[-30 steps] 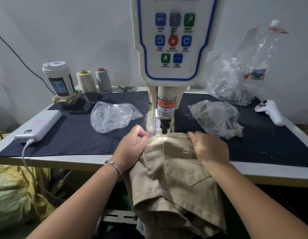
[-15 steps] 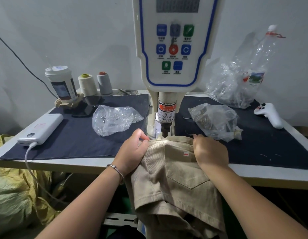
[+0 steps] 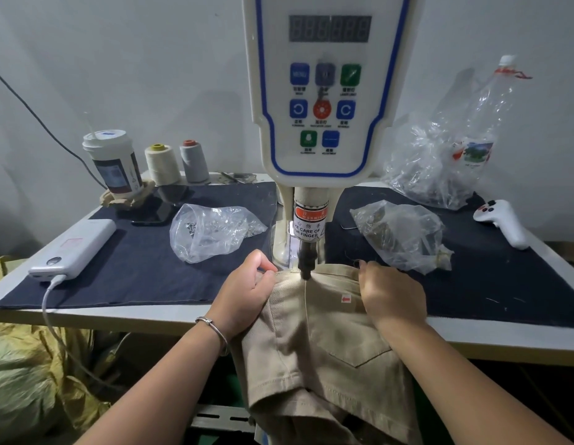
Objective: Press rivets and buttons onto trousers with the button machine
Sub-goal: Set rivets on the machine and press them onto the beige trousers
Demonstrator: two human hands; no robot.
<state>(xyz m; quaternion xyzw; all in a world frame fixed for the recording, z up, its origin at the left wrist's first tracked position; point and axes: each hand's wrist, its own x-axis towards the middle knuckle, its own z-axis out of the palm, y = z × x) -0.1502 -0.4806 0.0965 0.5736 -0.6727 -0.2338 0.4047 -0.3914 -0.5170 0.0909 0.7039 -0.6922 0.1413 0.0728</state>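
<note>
Both grips clamp the trousers (image 3: 324, 335): left hand (image 3: 247, 293) and right hand (image 3: 390, 295) flank the punch (image 3: 306, 263), waistband stretched crosswise beneath it.

Beige trousers (image 3: 327, 332) carry a small red tag (image 3: 345, 299) beside the right hand (image 3: 391, 297). Above both hands, the cream button machine (image 3: 324, 91) has blue trim and blue, green and orange keys. Navy cloth (image 3: 144, 271) covers the white tabletop (image 3: 125, 316). Left of the left hand (image 3: 247, 293) lies a white power bank (image 3: 75, 248).
</note>
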